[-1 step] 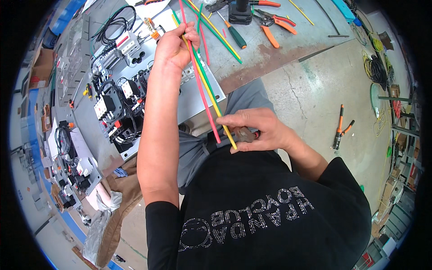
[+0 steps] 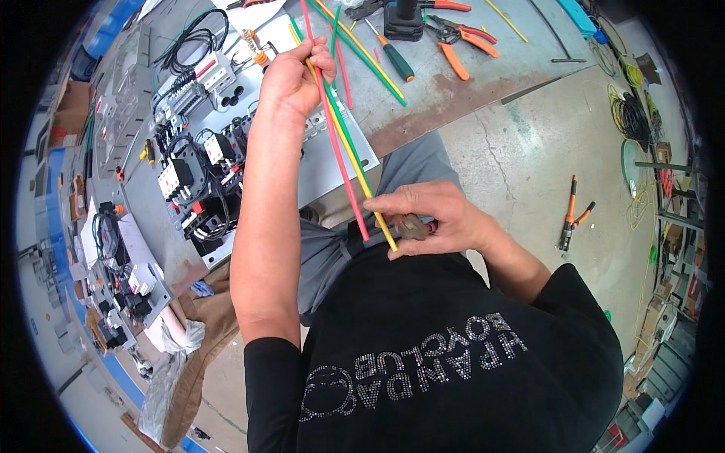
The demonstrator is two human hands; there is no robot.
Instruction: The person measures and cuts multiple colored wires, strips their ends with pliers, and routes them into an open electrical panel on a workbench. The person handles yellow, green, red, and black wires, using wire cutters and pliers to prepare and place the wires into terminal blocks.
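My left hand (image 2: 294,81) is closed round a red wire (image 2: 345,170), a yellow wire (image 2: 355,162) and a green wire (image 2: 347,128), which slant down toward my body. My right hand (image 2: 442,215) curls round what look like pliers (image 2: 414,226); only their grey metal head shows clearly, the handles being mostly hidden in the palm. Its index finger and thumb reach to the lower end of the yellow wire, the thumb close to the tip. The red wire's end hangs free to the left of these fingers.
Beyond my left forearm lies a mounting plate with contactors (image 2: 175,177) and black cables. The grey bench (image 2: 461,98) carries loose wires, a green-handled screwdriver (image 2: 396,62), orange-handled pliers (image 2: 453,60) and a black tool base (image 2: 402,26). A long orange-and-black cutter (image 2: 569,219) lies on the floor at right.
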